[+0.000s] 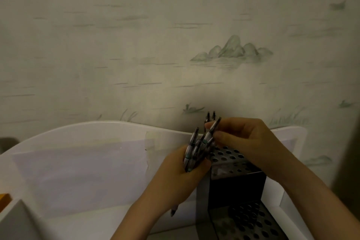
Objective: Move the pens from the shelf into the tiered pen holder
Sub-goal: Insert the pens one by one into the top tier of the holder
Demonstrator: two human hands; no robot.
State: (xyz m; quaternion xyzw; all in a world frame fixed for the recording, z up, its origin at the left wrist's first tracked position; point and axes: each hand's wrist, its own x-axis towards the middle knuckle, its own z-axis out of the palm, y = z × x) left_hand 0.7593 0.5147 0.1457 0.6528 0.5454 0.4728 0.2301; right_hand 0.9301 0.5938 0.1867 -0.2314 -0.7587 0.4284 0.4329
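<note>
My left hand [181,173] grips a bundle of several grey pens [192,150] with their tips fanned upward. My right hand [245,142] pinches one pen [212,127] at the top of that bundle, above the upper tier. The tiered pen holder [236,181] is dark, with perforated metal tops; its upper tier [229,157] sits under my right hand and its lower tier [251,222] lies near the bottom edge. Two more pen tips [211,115] stick up behind my right fingers.
A white shelf with a curved back panel [93,134] surrounds the holder; a pale sheet [78,173] is taped to it. Patterned wallpaper [175,45] fills the background. A grey box corner [17,220] and an orange edge [4,199] lie at lower left.
</note>
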